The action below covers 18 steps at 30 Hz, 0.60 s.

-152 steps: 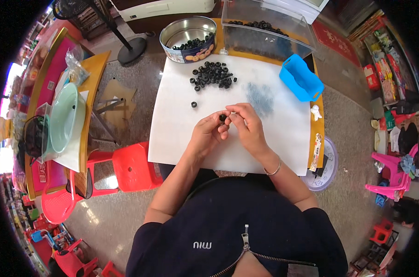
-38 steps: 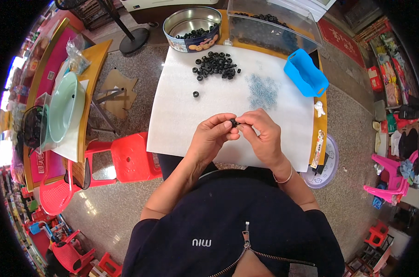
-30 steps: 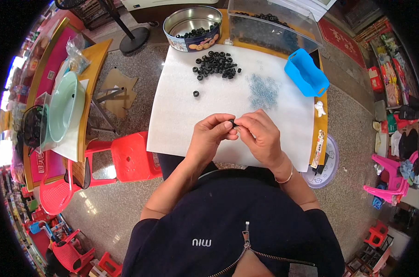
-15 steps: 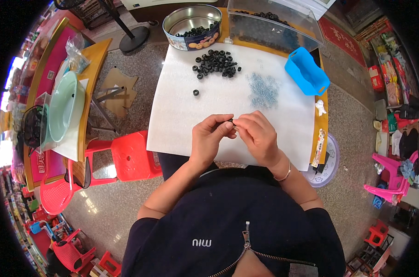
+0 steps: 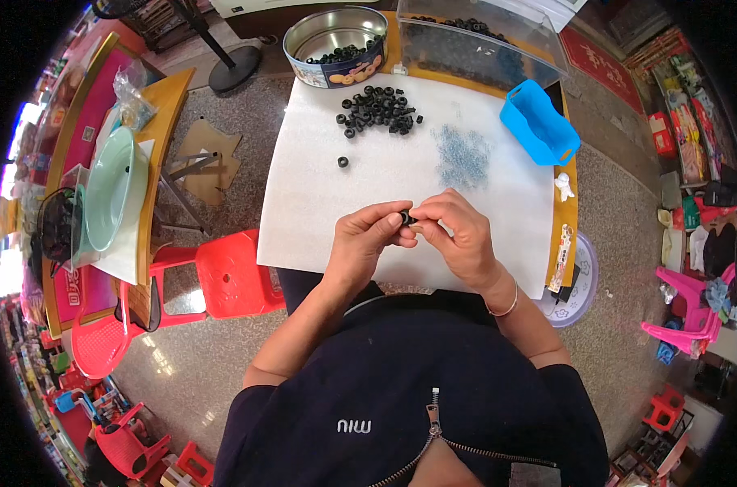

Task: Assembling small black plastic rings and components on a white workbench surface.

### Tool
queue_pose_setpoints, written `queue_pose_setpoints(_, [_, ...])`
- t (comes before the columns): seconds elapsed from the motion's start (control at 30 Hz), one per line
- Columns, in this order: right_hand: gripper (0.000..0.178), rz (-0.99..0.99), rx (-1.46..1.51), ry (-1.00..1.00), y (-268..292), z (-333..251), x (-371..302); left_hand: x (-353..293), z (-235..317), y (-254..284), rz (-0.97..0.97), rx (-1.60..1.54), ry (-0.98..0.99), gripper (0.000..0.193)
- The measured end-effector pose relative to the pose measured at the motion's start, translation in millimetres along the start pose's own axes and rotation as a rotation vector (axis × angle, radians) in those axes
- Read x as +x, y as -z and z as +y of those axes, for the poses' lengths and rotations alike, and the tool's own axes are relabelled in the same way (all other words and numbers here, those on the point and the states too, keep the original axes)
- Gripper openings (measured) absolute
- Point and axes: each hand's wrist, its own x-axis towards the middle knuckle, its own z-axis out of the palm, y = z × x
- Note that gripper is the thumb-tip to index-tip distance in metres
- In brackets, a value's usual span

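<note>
Over the near part of the white foam sheet (image 5: 303, 219), my two hands meet at the fingertips. My left hand (image 5: 362, 239) pinches a small black round part (image 5: 407, 217) between thumb and fingers. Against its right side, the thumb and forefinger of my right hand (image 5: 466, 239) are pressed together; whatever they hold is too small to make out. Farther out on the sheet is a pile of small black ring-shaped parts (image 5: 381, 111), with one black ring (image 5: 343, 162) lying apart. Right of the pile, tiny clear bluish pieces (image 5: 463, 158) are spread out.
A round tin (image 5: 336, 75) with more black parts stands at the far edge, beside a clear plastic box (image 5: 482, 57). A blue basket (image 5: 539, 122) sits at the far right. Leftward are a red stool (image 5: 234, 276) and a side table with a green basin (image 5: 117, 187).
My right hand has shifted slightly up and its fingers have opened out a little from the left hand's, so more of the black part shows. The left hand keeps its pinch.
</note>
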Motion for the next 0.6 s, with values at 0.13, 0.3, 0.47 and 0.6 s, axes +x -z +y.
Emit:
queue_pose_setpoints(0.13, [0.019, 0.003, 0.001, 0.018, 0, 1, 0, 0, 3, -2, -0.026, 0.043, -0.021, 0.025])
queue_pose_setpoints(0.3, [0.016, -0.008, -0.096, 0.095, 1, -1, 2, -3, 6, -6, -0.025, 0.213, -0.076, 0.029])
queue_pose_setpoints(0.47, [0.017, -0.024, -0.102, 0.102, -4, 0, -2, 1, 15, -5, -0.099, 0.272, 0.021, 0.032])
queue_pose_setpoints(0.6, [0.020, -0.061, -0.107, 0.107, -3, 5, -4, 5, 22, -2, -0.163, 0.279, 0.145, 0.031])
